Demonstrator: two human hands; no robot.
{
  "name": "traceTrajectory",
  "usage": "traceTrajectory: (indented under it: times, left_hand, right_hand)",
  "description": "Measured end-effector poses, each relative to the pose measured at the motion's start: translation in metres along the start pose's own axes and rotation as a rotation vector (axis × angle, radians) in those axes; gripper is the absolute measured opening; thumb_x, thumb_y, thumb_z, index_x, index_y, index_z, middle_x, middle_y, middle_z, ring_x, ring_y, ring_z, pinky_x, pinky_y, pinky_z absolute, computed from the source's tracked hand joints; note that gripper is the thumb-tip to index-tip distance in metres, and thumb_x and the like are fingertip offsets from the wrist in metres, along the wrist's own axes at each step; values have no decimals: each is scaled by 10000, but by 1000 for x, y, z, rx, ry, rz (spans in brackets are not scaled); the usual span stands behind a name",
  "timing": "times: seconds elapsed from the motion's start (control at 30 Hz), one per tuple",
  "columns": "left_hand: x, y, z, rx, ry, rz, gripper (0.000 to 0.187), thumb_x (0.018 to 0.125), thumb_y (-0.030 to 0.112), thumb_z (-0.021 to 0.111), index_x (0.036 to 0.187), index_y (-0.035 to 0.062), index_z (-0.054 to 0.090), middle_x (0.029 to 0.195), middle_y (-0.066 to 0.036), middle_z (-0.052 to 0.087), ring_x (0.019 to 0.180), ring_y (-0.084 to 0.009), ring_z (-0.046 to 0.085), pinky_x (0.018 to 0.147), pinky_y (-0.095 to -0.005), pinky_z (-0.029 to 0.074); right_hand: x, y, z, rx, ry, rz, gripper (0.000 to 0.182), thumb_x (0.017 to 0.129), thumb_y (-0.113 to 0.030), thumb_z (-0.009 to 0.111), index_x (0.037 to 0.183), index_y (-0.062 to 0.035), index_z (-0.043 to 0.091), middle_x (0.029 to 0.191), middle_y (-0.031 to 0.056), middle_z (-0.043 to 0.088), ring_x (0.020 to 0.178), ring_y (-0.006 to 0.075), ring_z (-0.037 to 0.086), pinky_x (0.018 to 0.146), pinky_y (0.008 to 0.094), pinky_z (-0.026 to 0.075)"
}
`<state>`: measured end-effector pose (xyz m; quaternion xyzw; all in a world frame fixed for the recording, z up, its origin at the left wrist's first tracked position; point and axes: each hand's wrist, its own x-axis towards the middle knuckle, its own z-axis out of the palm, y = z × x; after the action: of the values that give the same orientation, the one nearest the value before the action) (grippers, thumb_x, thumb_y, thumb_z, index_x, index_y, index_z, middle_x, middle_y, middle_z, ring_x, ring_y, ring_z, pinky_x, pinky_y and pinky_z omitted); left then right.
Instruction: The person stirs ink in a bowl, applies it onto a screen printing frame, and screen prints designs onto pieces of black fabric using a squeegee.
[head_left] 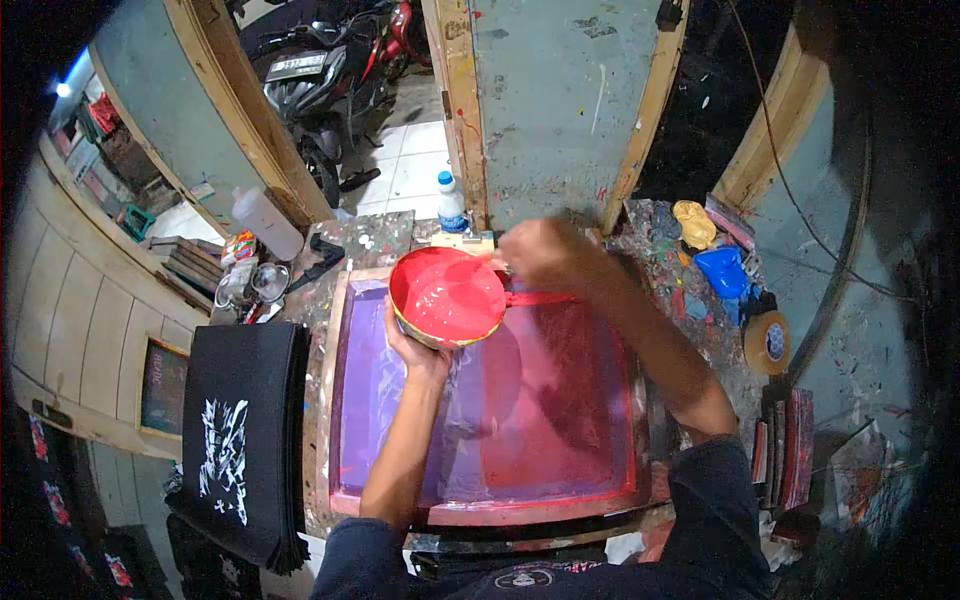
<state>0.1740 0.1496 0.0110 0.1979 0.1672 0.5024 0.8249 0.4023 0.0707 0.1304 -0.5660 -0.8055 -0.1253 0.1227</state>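
My left hand [418,350] supports a bowl [398,312] from below, its fingers curved around the near side. Glossy red ink [445,295] covers the inside of the bowl. Just beyond the bowl's right rim is my right hand [545,255], closed and slightly blurred; what it grips, if anything, is hidden. A narrow red strip [540,298] sticks out to the right of the bowl, below that hand. Under both arms lies a framed printing screen [338,440], its mesh purple on the left and smeared red on the right.
Black fabric with a white print [245,400] is stacked at left. A blue-capped bottle [452,205] stands behind the screen, and a translucent jug [268,225] farther left. On the right are a blue container [722,270] and a tape roll [767,343]. A motorcycle [325,85] is beyond the doorway.
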Motion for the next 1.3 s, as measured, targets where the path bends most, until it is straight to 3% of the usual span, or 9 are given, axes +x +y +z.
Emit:
traceTrajectory:
  times: [0.07,0.17,0.3,0.4,0.5,0.6,0.7,1.1,1.3]
  left_hand:
    - [-1,-2,-1,-20,-9,7,674,1002,603,453,1448,99,510,1413,-129,600,1259,-312,612,1047,-473,529]
    - [-5,-3,5,-19,1,21,668,1005,600,444,1447,104,510,1420,-123,593,1263,-307,609,1039,-471,536]
    - [-7,-5,5,-13,38,24,662,1007,597,438,1445,106,510,1429,-116,585,1268,-304,605,1038,-465,538]
    - [-7,-4,4,-21,29,27,662,1007,600,439,1447,110,508,1436,-113,579,1270,-304,604,1034,-459,542]
    - [-4,1,3,-14,26,49,664,1005,606,443,1447,115,508,1439,-109,578,1269,-304,605,1029,-458,547]
    - [-1,7,0,-6,22,70,667,1001,612,450,1448,120,509,1442,-104,579,1266,-303,609,1025,-460,551]
    - [-2,17,-4,0,28,46,675,998,620,449,1452,124,508,1450,-99,576,1272,-300,608,1029,-458,551]
    - [2,38,-18,14,34,66,693,1009,621,383,1478,121,485,1460,-113,569,1299,-317,595,1036,-485,553]
    - [5,31,-14,-41,28,55,695,998,627,415,1483,133,482,1474,-113,561,1295,-341,601,1017,-501,569]
  right_hand:
    - [11,-26,4,-10,-379,191,257,866,-229,649,782,13,676,743,246,668,722,415,692,694,506,566]
    - [3,-37,22,216,-111,290,268,854,-229,641,747,13,684,734,262,671,720,420,710,697,527,570]
    - [21,-32,32,357,-342,601,309,843,-238,687,863,67,734,877,306,708,805,418,741,750,503,597]
    - [20,-9,56,734,-440,534,275,861,-217,688,848,55,730,726,209,680,584,308,658,553,436,522]
    - [11,6,61,1448,-553,932,226,883,-209,696,787,-5,707,564,42,559,403,157,470,389,347,356]
    - [0,5,59,1566,-429,958,227,915,-219,697,734,-90,646,540,-66,406,396,67,288,379,299,197]
    - [-10,14,51,1619,-436,866,293,904,-282,726,688,-114,622,523,-63,423,411,78,332,393,311,247]
    - [-73,23,55,747,-128,853,361,921,-335,727,1074,-12,772,854,130,766,750,229,688,738,408,563]
    - [-94,7,74,598,6,751,360,947,-345,706,892,7,760,752,156,711,672,283,665,694,442,523]
